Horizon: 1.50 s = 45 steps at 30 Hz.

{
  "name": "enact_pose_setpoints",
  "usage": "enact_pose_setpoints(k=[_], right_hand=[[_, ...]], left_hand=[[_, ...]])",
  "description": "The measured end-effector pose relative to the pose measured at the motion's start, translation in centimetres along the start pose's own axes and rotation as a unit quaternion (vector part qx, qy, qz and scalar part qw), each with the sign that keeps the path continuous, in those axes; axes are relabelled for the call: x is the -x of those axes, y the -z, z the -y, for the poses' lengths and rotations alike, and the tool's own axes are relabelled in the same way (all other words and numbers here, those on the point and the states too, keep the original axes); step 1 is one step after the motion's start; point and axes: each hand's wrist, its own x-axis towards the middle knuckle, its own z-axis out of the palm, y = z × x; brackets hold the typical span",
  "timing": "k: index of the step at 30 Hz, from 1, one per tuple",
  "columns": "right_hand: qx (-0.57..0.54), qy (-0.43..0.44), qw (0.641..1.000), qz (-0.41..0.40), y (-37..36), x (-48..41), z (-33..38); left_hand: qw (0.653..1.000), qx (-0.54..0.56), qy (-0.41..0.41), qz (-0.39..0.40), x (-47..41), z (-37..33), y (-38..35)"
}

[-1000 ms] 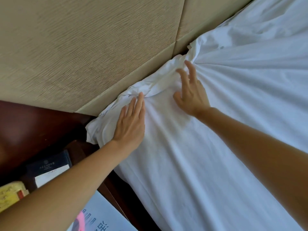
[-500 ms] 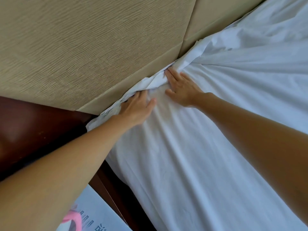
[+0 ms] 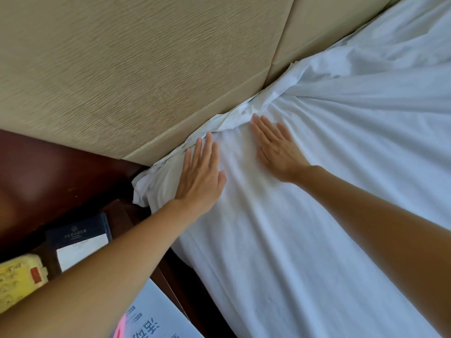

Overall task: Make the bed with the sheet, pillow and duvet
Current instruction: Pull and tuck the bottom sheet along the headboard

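Ten fingers lie straight and flat on the white sheet (image 3: 317,203), gripping nothing. The fingers (image 3: 207,148) of the left hand (image 3: 200,178) point at the padded beige headboard (image 3: 122,69), their tips just short of the rumpled sheet edge (image 3: 231,121) bunched along the headboard's lower border. The fingers (image 3: 264,129) of the right hand (image 3: 277,151) are slightly spread and also point toward the headboard, with their tips at that same bunched edge, farther along it.

Both palms press down on the cloth. The left one lies near the sheet's corner, which sticks out loose and crumpled below the headboard's end. The right one lies just beside it, apart from it, with a strip of creased fabric between them. Folds fan out across the sheet from a gathered spot near the headboard's vertical seam, and the sheet covers the mattress from the headboard toward the camera. Two bare forearms run back from the hands to the lower edge of the view.

Past the headboard's end, on the left hand's side, stands a dark wooden nightstand (image 3: 48,172). A dark blue notepad (image 3: 80,240) and a yellow object (image 3: 17,281) sit there, and a printed paper (image 3: 151,320) lies farthest from the headboard.
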Motion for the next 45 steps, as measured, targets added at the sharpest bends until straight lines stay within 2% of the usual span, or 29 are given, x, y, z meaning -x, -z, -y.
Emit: enact_pose_setpoints(k=[3,8,14,20,23,26,27,29,31,35,40,45], right_hand=[[0.003,-0.005,0.999,0.037,0.9,-1.2,0.5],[0.000,-0.024,0.998,0.062,1.3,-2.8,0.8],[0.009,-0.034,0.996,0.082,2.2,-5.1,1.0],[0.033,-0.065,0.994,0.079,3.0,-7.9,2.1],[-0.005,-0.080,0.996,0.043,2.2,-7.6,2.4],[-0.042,-0.044,0.997,-0.039,1.2,-5.7,2.4],[-0.051,-0.032,0.997,-0.043,1.1,-5.0,2.6],[-0.049,-0.016,0.999,-0.010,1.0,-4.0,2.9],[-0.041,-0.001,0.999,0.012,1.3,-3.8,3.1],[-0.023,0.025,0.999,0.027,1.8,-4.7,3.5],[0.003,0.026,0.998,0.057,2.6,-6.1,4.0],[0.017,-0.040,0.992,0.116,3.1,-9.2,5.0]], left_hand=[[0.999,0.017,0.036,0.027,-1.1,-0.2,0.2],[0.994,0.064,0.039,0.078,-3.0,0.2,0.4],[0.993,0.087,0.025,0.080,-4.8,0.5,1.9],[0.989,0.078,0.058,0.115,-7.0,0.2,2.5],[0.986,0.065,0.054,0.141,-7.6,0.2,3.3],[0.993,0.065,0.031,0.090,-5.4,1.1,2.8],[0.996,0.063,0.022,0.061,-4.2,1.6,2.4],[0.998,0.064,0.009,0.013,-2.2,2.8,1.2],[0.997,0.076,0.015,-0.001,-1.4,4.1,0.4],[0.987,0.144,0.062,0.026,-1.7,4.3,0.3],[0.984,0.146,0.087,0.057,-2.7,3.8,1.0],[0.982,0.161,0.083,0.059,-2.5,4.0,0.9]])
